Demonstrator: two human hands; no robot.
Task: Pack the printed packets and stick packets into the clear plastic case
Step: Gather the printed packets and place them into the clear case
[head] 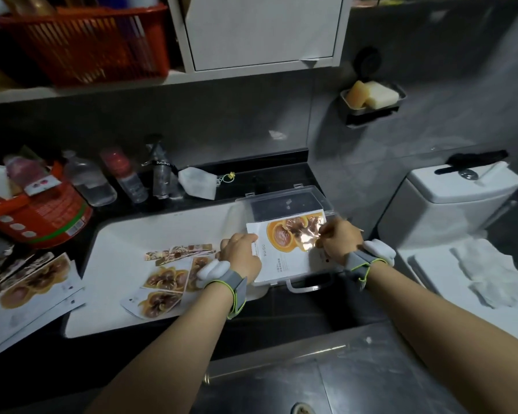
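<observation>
Packet (281,252) is held over the clear plastic case (287,204) at centre right, left hand (243,255) and right hand (338,239) each curled round a side edge, so I'd say line its corners up with the case walls and lower it level, not bent.

At the sink's (132,234) right edge, the case (284,201), handle toward the front. Over the case, one printed packet (281,258), gripped by the left hand (243,255) at its left edge and the right hand (338,240) at its right edge. Left of that, in the sink: stick packets (180,253) behind, loose printed packets (162,285) in front. On the counter's (269,174) front left corner, further packets (27,297), with a tub (51,225) behind them. Along the counter's back edge, bottles (90,183), then a face mask (198,182) to their right. Beyond the counter's right edge, a toilet (461,189); on the wall above it, a soap dish (371,111).
</observation>
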